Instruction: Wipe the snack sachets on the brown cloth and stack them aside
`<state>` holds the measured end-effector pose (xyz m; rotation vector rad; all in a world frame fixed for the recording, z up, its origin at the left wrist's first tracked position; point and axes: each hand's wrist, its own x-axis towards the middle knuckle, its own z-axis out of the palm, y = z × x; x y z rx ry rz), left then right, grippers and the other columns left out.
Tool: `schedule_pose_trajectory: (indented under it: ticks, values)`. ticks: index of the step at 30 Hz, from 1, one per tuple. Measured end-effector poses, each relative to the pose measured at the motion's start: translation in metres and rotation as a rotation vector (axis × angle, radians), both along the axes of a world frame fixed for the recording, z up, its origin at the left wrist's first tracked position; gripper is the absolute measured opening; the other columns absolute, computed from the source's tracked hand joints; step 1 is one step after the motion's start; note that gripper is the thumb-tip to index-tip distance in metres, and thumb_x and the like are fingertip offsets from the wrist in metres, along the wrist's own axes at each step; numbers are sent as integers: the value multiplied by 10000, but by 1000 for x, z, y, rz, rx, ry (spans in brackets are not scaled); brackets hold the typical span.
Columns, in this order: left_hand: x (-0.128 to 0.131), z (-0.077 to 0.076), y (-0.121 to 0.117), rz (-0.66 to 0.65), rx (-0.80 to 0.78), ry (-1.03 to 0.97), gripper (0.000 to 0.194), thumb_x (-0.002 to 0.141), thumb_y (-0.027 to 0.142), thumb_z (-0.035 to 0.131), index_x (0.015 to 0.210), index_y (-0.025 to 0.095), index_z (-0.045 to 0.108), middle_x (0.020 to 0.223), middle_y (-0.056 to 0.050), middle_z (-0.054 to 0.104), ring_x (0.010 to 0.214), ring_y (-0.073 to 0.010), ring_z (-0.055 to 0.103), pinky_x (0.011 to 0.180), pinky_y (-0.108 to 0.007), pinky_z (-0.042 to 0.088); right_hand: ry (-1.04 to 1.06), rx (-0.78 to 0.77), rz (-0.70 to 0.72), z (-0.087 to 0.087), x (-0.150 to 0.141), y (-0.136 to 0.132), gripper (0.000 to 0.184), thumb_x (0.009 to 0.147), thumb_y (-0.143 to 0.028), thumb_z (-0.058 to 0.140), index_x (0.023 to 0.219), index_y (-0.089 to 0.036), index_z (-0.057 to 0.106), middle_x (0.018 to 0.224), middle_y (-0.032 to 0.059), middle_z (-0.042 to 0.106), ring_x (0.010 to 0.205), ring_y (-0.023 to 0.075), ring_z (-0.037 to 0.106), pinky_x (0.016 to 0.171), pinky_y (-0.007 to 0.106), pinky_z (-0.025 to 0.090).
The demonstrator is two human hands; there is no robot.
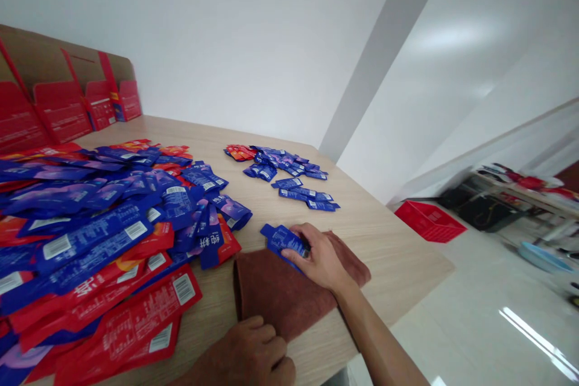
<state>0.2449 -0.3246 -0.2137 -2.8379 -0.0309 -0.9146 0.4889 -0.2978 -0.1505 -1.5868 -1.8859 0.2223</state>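
A small blue pouch [284, 239] with white print is gripped in my right hand [319, 258], thumb on its near side and fingers over the far edge. Beneath that hand lies a folded brown cloth [280, 295], with the pouch just over its upper edge. My left hand [253, 350] is closed at the cloth's near left edge, its fingers curled; the fingertips are partly hidden. Left of both hands spreads a big heap of blue pouches [94, 229] and red pouches [149, 313], some with white barcodes.
Farther back on the wooden table [366, 223] lies a smaller group of blue pouches [289, 163] with a few red ones [239, 152]. Open red cartons [63, 111] stand at the back left by the white wall. A red crate [429, 220] and a light blue basin [545, 256] are off to the right.
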Motion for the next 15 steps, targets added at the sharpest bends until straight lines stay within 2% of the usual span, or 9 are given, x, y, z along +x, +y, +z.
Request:
schedule_pose_trajectory:
  ticks: [2, 4, 8, 10, 13, 15]
  values:
    - [-1, 0, -1, 15, -13, 19, 432, 898, 248, 866, 789, 213, 449, 712, 51, 551, 630, -149, 481, 594, -342, 328, -76, 13, 82, 2, -3, -3, 539, 861, -454, 878, 1281, -172, 690, 1266, 146, 728, 1179, 310, 681, 1069, 454, 523]
    - [-1, 1, -1, 30, -5, -1, 425, 915, 212, 849, 784, 212, 445, 702, 53, 546, 618, -146, 471, 592, -337, 330, -157, -21, 133, 6, -8, -4, 599, 872, -426, 884, 1364, -167, 662, 1341, 169, 692, 1237, 320, 659, 1120, 481, 507]
    - [-1, 5, -1, 49, -3, -54, 433, 920, 177, 848, 763, 209, 445, 681, 61, 538, 601, -140, 460, 582, -323, 345, -290, -140, 151, 24, -19, -5, 454, 977, -323, 770, 1394, -179, 663, 1321, 158, 708, 1224, 301, 674, 1122, 466, 518]
    - [1, 4, 0, 46, -6, -72, 417, 941, 181, 834, 762, 207, 459, 673, 63, 536, 595, -139, 455, 579, -320, 342, -370, -173, 154, 36, -23, -8, 467, 998, -312, 731, 1438, -177, 653, 1315, 164, 710, 1216, 319, 671, 1099, 479, 532]
    - [4, -8, 1, 21, -49, -124, 376, 1013, 178, 762, 760, 202, 486, 664, 62, 545, 587, -134, 454, 589, -317, 348, -417, -195, 169, 48, -28, -23, 563, 1023, -353, 689, 1556, -204, 591, 1339, 171, 689, 1196, 331, 672, 1076, 501, 548]
    - [6, -20, 0, 31, -120, -163, 387, 1056, 202, 720, 745, 202, 490, 647, 63, 543, 573, -127, 451, 600, -307, 375, -381, -236, 217, 48, -29, -37, 660, 1020, -416, 692, 1631, -235, 523, 1378, 174, 672, 1225, 331, 672, 1087, 504, 554]
